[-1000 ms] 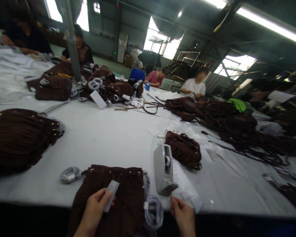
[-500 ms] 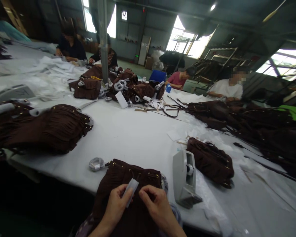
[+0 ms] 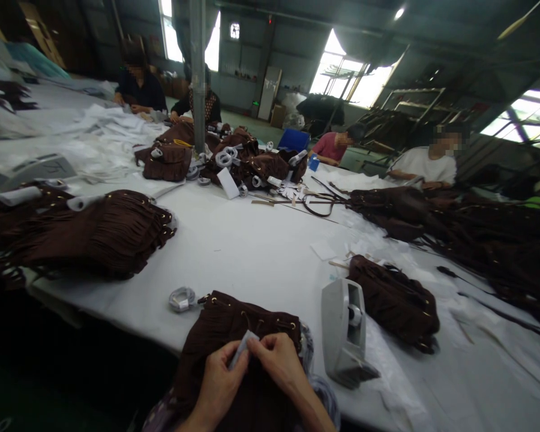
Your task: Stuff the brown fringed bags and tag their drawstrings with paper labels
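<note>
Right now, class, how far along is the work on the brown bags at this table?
Possibly done: the stacked fringed bags at left. In hand: left hand and right hand pinch a pale slip over the nearest bag. Seemingly left: the second bag beside the tape dispenser.

I see only tip of white strip (image 3: 240,351); rest hidden betw. left hand (image 3: 218,384) and right hand (image 3: 276,363). Strip material: can't tell. Both forearms cut by bottom edge. Brown bag (image 3: 216,324) lower part under hands, runs off view.
</note>
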`<state>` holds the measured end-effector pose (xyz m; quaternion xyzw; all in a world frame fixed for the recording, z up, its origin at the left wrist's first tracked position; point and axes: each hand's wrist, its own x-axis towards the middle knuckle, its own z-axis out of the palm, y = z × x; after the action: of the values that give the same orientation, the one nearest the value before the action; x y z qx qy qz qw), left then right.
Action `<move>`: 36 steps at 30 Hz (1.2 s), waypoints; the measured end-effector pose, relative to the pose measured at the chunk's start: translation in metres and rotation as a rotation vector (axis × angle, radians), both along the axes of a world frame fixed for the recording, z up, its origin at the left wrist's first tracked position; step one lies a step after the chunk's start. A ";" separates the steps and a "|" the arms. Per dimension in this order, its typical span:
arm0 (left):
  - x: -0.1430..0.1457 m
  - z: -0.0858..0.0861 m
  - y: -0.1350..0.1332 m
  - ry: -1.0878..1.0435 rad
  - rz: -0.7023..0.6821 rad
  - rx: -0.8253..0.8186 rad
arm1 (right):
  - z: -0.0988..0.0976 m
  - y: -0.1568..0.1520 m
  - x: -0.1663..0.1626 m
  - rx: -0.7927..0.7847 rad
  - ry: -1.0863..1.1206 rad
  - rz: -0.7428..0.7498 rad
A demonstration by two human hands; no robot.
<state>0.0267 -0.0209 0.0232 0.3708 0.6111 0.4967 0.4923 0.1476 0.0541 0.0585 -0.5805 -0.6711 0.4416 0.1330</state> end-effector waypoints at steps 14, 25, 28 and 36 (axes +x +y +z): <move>-0.007 0.018 0.002 -0.605 0.023 -0.096 | -0.016 -0.005 0.004 -0.288 0.542 0.017; -0.011 0.029 0.005 -1.224 0.216 -0.488 | -0.003 -0.008 0.008 -0.291 0.687 0.075; -0.013 0.027 0.006 -1.250 0.182 -0.499 | 0.007 -0.007 0.010 -0.223 0.611 0.128; -0.015 0.027 0.004 -0.863 0.077 -0.325 | 0.005 -0.013 0.005 0.167 0.253 0.107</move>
<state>0.0118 -0.0168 0.0502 0.0253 0.4334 0.5213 0.7347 0.1530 0.0411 0.0632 -0.4704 -0.7135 0.4602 0.2404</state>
